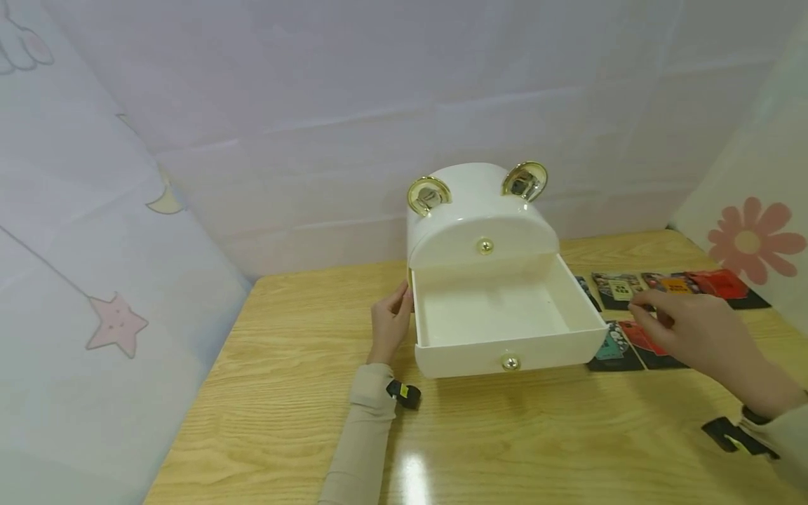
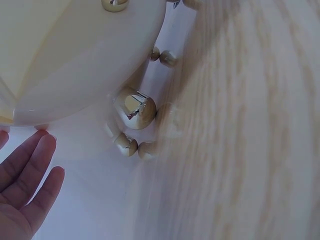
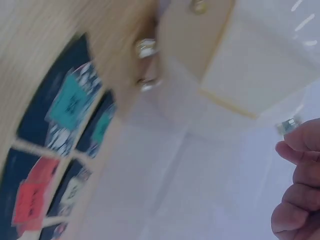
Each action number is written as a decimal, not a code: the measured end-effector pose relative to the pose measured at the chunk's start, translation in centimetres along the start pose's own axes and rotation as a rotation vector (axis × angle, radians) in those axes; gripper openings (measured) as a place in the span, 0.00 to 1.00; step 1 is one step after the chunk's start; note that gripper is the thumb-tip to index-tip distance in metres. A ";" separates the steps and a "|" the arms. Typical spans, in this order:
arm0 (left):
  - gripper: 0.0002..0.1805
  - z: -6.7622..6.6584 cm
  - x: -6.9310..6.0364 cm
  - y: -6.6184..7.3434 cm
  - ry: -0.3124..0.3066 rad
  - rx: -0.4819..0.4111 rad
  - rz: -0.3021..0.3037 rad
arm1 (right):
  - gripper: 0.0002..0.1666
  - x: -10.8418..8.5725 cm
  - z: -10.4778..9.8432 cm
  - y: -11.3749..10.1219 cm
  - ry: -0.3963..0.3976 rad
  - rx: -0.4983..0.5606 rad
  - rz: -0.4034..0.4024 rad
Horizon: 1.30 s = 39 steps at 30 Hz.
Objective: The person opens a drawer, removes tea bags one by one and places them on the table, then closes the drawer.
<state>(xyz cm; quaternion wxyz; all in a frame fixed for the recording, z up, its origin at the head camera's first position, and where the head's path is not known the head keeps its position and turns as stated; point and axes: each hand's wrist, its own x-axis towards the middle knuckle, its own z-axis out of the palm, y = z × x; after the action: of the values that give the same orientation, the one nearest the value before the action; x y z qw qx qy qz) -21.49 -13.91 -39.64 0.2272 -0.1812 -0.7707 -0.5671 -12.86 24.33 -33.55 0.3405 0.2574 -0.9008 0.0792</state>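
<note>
A white box (image 1: 482,200) with two gold ears stands on the table, its lower drawer (image 1: 511,354) pulled out with bare inner floor. Round gold knobs sit on the drawer front and above it. My left hand (image 1: 389,322) rests against the box's left side. In the left wrist view the left fingers (image 2: 40,165) are fairly straight, tips at the box's edge. To the right of the drawer, my right hand (image 1: 701,333) hovers above some flat packets. Its fingers (image 3: 295,215) are curled, thumb against the index finger, and nothing shows between them in the right wrist view.
Dark squares bearing colourful packets lie in two rows right of the box, including a red packet (image 1: 719,283) and a teal packet (image 1: 611,345). Wood-grain table (image 1: 284,393) extends to the left and front. A pale cloth wall (image 1: 353,140) rises behind the box.
</note>
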 end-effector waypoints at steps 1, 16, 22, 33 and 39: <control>0.16 0.0 0.0 0.0 -0.001 -0.007 -0.005 | 0.40 0.1 -0.2 -0.5 0.015 0.009 -0.001; 0.16 -0.1 -0.1 0.0 0.000 0.014 -0.001 | 0.30 1.4 0.4 -9.4 0.217 0.188 -0.227; 0.16 0.1 0.0 0.0 -0.001 0.020 0.016 | 0.28 1.6 1.6 -11.6 0.142 0.218 -0.274; 0.16 0.1 0.1 0.4 0.007 0.017 0.007 | 0.28 2.3 3.3 -12.7 0.095 0.286 -0.257; 0.16 0.0 0.0 0.4 0.006 0.023 -0.001 | 0.29 2.7 3.7 -12.8 0.122 0.284 -0.270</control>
<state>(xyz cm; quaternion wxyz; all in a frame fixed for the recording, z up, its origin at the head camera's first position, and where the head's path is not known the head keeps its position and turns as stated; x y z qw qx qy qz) -21.25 -13.77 -39.31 0.2314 -0.1766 -0.7765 -0.5589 -10.06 11.15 -34.99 0.3621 0.4160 -0.8157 0.1746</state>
